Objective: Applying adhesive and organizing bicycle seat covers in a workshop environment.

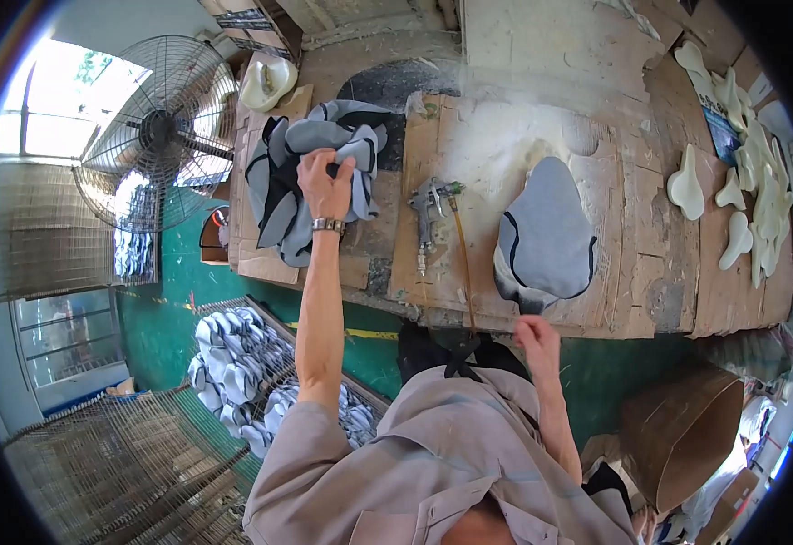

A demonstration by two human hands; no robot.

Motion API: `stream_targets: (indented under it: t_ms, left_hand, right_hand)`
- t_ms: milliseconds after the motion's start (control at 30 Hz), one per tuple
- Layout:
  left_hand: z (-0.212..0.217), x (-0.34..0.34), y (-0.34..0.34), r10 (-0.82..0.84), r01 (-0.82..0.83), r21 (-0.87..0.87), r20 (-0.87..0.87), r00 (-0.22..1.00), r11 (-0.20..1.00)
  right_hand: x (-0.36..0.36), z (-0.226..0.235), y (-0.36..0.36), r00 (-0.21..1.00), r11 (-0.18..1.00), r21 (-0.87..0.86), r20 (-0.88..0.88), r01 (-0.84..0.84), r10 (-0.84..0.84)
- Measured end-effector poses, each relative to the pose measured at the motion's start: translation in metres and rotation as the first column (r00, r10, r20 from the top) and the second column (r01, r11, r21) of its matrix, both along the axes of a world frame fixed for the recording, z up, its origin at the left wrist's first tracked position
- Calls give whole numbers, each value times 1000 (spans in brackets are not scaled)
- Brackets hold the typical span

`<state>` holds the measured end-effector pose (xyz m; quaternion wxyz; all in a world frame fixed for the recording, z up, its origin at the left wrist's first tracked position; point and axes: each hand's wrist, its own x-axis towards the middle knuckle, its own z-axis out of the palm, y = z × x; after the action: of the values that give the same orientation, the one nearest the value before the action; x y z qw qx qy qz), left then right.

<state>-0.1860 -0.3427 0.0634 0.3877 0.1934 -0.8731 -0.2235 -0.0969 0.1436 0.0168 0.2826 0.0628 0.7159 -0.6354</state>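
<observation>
My left hand [326, 186] is in a pile of grey saddle covers with black edging [278, 204], at the left of the bench. Its thumb and fingers close on one grey cover at the top of the pile. At the bench's front edge, my right hand [539, 343] is curled, just below the narrow tip of another grey saddle cover [546, 227]. This cover lies broad end away from me, with a pale rim showing along its left side. What the right fingers hold, if anything, is hidden. A metal spray gun [428, 213] lies between the pile and the single cover.
Cardboard [628, 227] lines the bench. Cream saddle pads [685, 184] lie at the right, more beyond them. A hose [464, 263] runs from the spray gun over the front edge. A fan [156, 132], a rack of grey pieces [233, 363] and a carton [682, 431] stand around.
</observation>
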Motion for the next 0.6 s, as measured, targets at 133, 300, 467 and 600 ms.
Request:
stream_targets:
  t_ms: [133, 300, 467, 600]
  left_hand:
    - [52, 19, 24, 27, 40, 435, -146, 989, 899]
    - [83, 26, 132, 62, 470, 816, -518, 853, 337]
    - [75, 54, 219, 170, 648, 760, -646, 744, 49]
    - [65, 56, 235, 160, 774, 562, -769, 619, -292]
  right_hand:
    - [-31, 78, -107, 899, 858, -284, -36, -427, 436]
    - [-67, 117, -202, 906, 703, -646, 43, -297, 422]
    - [-109, 122, -205, 959, 636, -755, 272, 160, 80]
    - [-126, 134, -167, 882, 494, -765, 471, 413, -8]
